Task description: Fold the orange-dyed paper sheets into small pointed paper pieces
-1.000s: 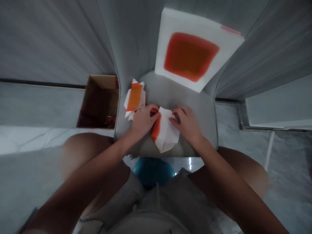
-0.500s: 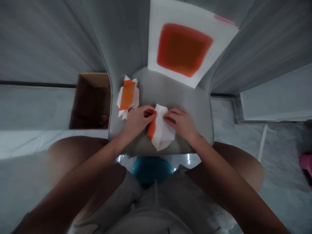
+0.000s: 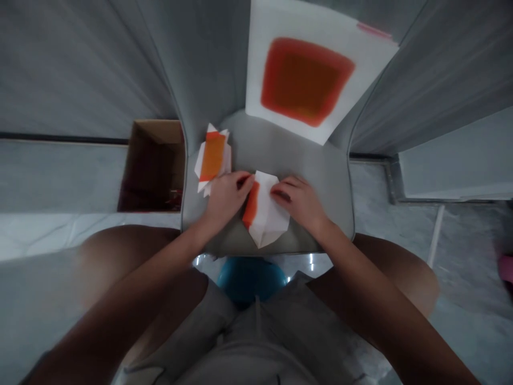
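A folded sheet of paper (image 3: 267, 211), white with an orange strip down its left side, lies on the grey chair seat (image 3: 276, 155) between my hands. My left hand (image 3: 229, 197) is closed, thumb and fingers pinching the paper's upper left edge. On the opposite edge, my right hand (image 3: 298, 200) also grips the paper with thumb and fingertips together. Just beyond my left hand sits a stack of folded papers (image 3: 213, 158) with pointed corners, white and orange. My left hand partly covers the stack's lower end.
A large white sheet (image 3: 256, 75) with a red-orange square leans against the chair back. Left of the chair, an open cardboard box (image 3: 140, 171) stands on the floor. A blue stool (image 3: 252, 278) shows between my legs. Something pink (image 3: 505, 267) is at the far right.
My left hand has shifted slightly up and left along the paper's edge, baring more of the orange strip. The whole view has drifted a little; my right hand keeps its grip.
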A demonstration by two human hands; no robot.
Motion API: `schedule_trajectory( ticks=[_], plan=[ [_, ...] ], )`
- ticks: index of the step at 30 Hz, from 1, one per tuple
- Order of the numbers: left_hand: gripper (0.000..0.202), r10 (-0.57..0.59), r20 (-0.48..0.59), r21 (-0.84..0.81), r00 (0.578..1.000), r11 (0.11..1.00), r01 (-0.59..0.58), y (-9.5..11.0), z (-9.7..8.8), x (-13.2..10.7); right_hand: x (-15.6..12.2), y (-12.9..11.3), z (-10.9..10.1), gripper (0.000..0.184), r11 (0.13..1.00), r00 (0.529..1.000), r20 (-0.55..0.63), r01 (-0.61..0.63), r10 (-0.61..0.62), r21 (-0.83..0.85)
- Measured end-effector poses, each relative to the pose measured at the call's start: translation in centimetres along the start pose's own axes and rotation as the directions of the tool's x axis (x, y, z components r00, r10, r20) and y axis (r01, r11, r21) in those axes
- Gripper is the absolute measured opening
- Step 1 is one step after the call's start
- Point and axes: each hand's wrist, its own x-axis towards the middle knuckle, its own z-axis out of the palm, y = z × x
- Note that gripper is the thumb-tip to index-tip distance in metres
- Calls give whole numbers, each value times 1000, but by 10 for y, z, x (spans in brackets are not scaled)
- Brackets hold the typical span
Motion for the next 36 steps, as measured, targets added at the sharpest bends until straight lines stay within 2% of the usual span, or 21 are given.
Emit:
schedule_trajectory(
  ticks=[12, 18, 21, 23, 26, 30, 36],
  plan=[
    [12, -51, -16, -32, 999, 998, 51, 7, 7, -6, 3, 0, 0, 19, 1000, 1000, 13, 13, -13, -11],
    [17, 81, -10, -40, 997, 996, -81, 2, 7, -13, 3, -1, 1, 18, 999, 1000, 3, 28, -28, -39],
    [19, 220, -3, 33, 975, 975, -220, 0, 8, -19, 3, 0, 2, 17, 999, 999, -10, 38, -38, -39],
    [21, 262, -8, 50, 965, 964, -262, -1, 9, -21, 3, 1, 2, 16, 999, 999, -18, 39, -40, -38],
    [20, 154, -32, -12, 987, 988, -155, -1, 9, -18, 4, 1, 3, 16, 999, 999, -11, 34, -35, -40],
    [15, -17, 11, -63, 1000, 998, 17, 3, 8, -8, 4, 1, 2, 17, 998, 999, -6, 41, -41, -37],
    [17, -75, -65, 15, 995, 997, 77, 13, 15, -3, 5, 3, 3, 18, 998, 999, -1, 51, -51, -36]
  ],
)
